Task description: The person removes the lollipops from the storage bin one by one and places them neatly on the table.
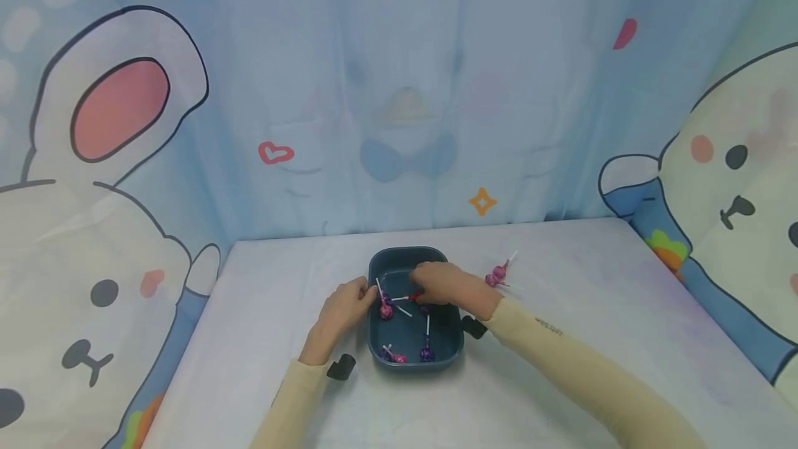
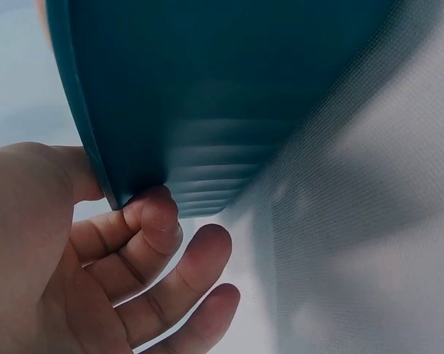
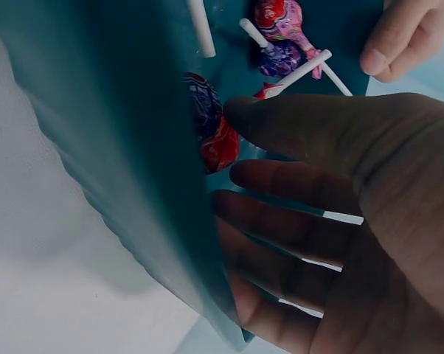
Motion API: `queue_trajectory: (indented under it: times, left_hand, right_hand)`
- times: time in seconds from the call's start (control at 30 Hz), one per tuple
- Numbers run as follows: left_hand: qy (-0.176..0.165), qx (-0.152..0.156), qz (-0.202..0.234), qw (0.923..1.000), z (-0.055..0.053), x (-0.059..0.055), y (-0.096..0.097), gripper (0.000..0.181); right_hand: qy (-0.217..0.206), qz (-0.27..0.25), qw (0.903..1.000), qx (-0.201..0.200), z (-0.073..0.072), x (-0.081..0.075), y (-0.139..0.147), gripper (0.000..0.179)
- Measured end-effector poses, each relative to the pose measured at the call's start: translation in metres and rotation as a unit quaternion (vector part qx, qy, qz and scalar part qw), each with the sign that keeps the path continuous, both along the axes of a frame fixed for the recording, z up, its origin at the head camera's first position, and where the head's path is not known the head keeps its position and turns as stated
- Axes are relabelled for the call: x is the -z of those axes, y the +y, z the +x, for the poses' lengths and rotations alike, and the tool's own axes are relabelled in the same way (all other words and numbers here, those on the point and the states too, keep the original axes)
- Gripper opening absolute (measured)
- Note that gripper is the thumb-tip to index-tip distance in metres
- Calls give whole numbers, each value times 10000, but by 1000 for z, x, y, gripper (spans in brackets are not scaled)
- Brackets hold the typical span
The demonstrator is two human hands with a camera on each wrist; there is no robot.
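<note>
The blue bin (image 1: 445,339) has its ten-o'clock rim (image 1: 370,289) pinched by the left hand (image 1: 341,310), while inside the nearer right hand (image 1: 440,283) curves loosely, any hold unclear, the red lollipop (image 1: 415,295) at its eight o'clock, stick (image 1: 400,298) toward nine.

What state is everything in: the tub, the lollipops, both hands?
Tub: upright, open-topped
Inside lollipops: wrapped, scattered
Outside lollipops: lying on the table
Left hand: pinching the tub's rim
Right hand: inside the tub; grip unclear
Backdrop: hanging, lightly creased
</note>
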State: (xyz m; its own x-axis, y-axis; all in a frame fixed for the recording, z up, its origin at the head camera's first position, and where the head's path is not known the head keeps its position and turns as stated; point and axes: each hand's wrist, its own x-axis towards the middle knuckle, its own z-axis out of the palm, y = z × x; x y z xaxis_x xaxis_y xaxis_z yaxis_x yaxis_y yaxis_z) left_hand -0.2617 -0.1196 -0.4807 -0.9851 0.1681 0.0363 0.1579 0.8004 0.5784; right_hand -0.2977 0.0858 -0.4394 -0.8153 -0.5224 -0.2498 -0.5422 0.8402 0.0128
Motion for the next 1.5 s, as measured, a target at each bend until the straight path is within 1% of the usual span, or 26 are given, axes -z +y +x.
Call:
queue_trajectory:
  times: [0.33, 0.57, 0.83, 1.1, 1.3, 1.5]
  left_hand:
    - [-33, -12, 36, 10000, 0, 0, 1, 29]
    - [-10, 4, 45, 10000, 1, 1, 0, 28]
    - [-8, -8, 65, 10000, 1, 0, 0, 28]
    - [0, -44, 38, 10000, 0, 2, 1, 28]
    - [-65, -82, 38, 9999, -1, 3, 1, 27]
    - [-90, -111, 63, 9999, 0, 2, 1, 27]
  right_hand:
    - [67, 128, 9999, -59, -1, 3, -1, 23]
    - [42, 212, 9998, 50, 1, 7, 0, 19]
    - [85, 160, 9998, -39, 3, 9, 1, 21]
    - [-70, 34, 10000, -31, -2, 11, 3, 23]
    - [3, -145, 9998, -141, -4, 6, 5, 22]
    - [-15, -307, 9993, -209, -4, -6, 9, 25]
